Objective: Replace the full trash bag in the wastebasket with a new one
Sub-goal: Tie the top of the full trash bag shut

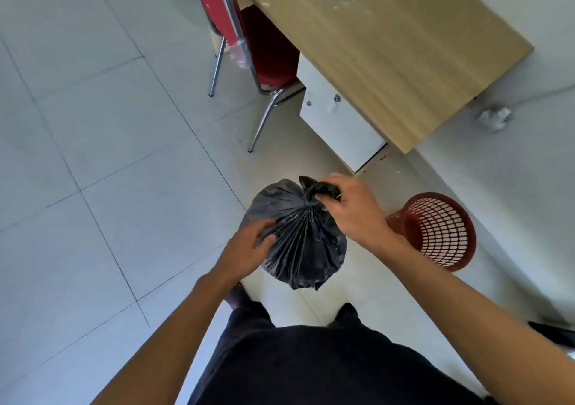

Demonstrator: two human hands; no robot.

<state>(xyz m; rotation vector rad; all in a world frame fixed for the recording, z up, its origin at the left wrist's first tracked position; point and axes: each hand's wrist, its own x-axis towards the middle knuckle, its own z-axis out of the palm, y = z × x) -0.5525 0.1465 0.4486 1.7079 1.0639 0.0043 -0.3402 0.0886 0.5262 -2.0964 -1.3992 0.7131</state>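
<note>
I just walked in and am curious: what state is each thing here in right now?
Black trash bag: full, neck gathered shut, out of the basket.
Red wastebasket: upright on the floor, no liner, empty.
Right hand: grips the bag's bunched neck.
Left hand: fingers against the bag's side.
Red chair: pushed under the desk.
Crumpled paper: lying on the floor.

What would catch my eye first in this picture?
The black bag in the middle, its gathered neck gripped by the right hand while the left hand touches its side. Right of it stands an unlined red basket; beyond, a red chair at a wooden desk.
</note>
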